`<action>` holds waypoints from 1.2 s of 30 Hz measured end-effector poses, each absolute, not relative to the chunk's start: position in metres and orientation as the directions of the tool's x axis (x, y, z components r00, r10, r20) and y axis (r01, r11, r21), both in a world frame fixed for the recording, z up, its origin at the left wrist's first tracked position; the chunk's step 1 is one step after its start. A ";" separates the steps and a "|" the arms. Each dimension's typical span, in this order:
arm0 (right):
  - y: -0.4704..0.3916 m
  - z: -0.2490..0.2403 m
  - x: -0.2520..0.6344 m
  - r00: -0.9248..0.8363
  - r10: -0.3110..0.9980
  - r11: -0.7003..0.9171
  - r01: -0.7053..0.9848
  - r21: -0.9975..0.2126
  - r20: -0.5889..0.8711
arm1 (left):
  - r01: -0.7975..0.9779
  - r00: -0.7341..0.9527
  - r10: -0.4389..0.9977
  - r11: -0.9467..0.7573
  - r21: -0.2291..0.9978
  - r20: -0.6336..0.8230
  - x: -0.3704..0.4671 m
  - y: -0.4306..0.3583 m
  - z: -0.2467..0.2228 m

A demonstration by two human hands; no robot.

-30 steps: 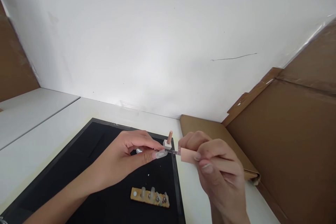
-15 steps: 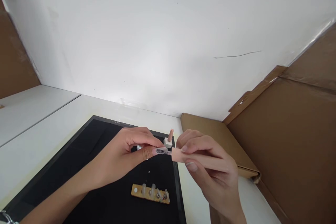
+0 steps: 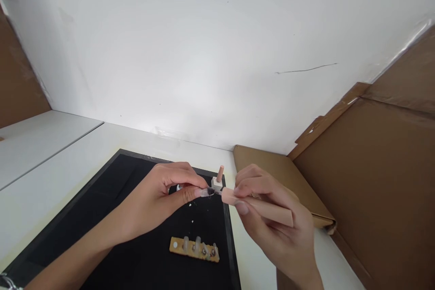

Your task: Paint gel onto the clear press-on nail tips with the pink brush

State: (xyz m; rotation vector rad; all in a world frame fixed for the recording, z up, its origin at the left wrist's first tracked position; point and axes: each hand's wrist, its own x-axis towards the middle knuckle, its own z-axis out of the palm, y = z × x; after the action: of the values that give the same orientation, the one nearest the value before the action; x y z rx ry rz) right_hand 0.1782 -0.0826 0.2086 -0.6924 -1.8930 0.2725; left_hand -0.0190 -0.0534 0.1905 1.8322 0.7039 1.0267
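My left hand point(image 3: 170, 195) pinches a small clear false nail point(image 3: 205, 192) between thumb and forefinger. Dark marks show on its surface. In my right hand point(image 3: 272, 208) is a pale pink nail polish brush point(image 3: 261, 207), gripped by its thick handle. Its dark bristle end points left and meets or nearly touches the false nail; contact is hard to make out. Just behind stands a small white square bottle point(image 3: 216, 184) with a peach-coloured stick-like top point(image 3: 220, 173). Nearer me lies a yellowish strip point(image 3: 180, 250) bearing several clear false nails point(image 3: 197, 244).
A black mat point(image 3: 142, 258) with small white specks covers part of the white table point(image 3: 84, 145). A flat cardboard box point(image 3: 268, 161) lies at the back right, beside a tall cardboard panel point(image 3: 380, 167). The white wall point(image 3: 190, 54) rises behind.
The brush handle has tilted, its back end dropping slightly. The bristle end sits nearer the false nail's tip, and the nail has shifted slightly in my left hand.
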 end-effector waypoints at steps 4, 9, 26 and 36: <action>-0.084 0.212 0.178 -0.252 0.543 0.833 0.278 -0.478 0.801 | 0.103 0.485 0.790 -0.477 0.873 0.375 -0.020 -0.052 0.187; -0.084 0.213 0.177 -0.348 0.543 0.840 0.234 -0.490 0.764 | 0.152 0.469 0.778 -0.537 0.830 0.418 -0.021 -0.051 0.186; -0.082 0.214 0.182 -0.366 0.544 0.839 0.246 -0.485 0.755 | 0.230 0.462 0.688 -0.703 0.673 0.560 -0.022 -0.051 0.182; -0.078 0.215 0.185 -0.367 0.574 0.805 0.419 -0.420 0.732 | 0.259 0.494 0.654 -0.740 0.621 0.573 -0.023 -0.053 0.181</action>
State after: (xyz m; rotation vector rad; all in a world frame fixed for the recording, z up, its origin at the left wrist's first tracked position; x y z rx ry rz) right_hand 0.1846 -0.0775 0.2146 -0.7379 -2.0120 0.1989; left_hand -0.0234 -0.0528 0.1810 2.2836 0.7533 1.1573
